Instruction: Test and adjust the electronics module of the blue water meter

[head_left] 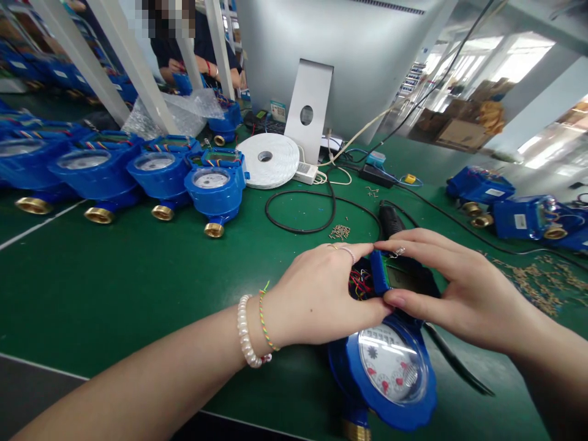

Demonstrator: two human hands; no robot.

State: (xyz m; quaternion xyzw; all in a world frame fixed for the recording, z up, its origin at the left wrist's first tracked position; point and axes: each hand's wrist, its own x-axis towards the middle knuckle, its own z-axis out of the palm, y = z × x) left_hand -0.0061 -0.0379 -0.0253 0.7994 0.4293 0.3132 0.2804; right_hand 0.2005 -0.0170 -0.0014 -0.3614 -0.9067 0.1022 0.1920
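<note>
A blue water meter point(386, 373) with a clear round dial and a brass end lies in front of me. Above its dial, an open electronics housing shows red and other coloured wires point(361, 282). A display module point(380, 273) with a blue edge and green board is tilted over this housing. My left hand point(321, 294) spans the module's left side, index finger at its far end and thumb at its near end. My right hand point(454, 288) grips the same module from the right, thumb and fingers at its two ends. The fingers partly hide the module and housing.
Several blue water meters point(214, 190) line the left side; more point(519, 214) lie at right. Behind are a power screwdriver point(390, 219), small screws point(340, 232), a white tape roll point(269, 160), cables and a monitor point(349, 55). A co-worker's hands point(206, 66) show beyond.
</note>
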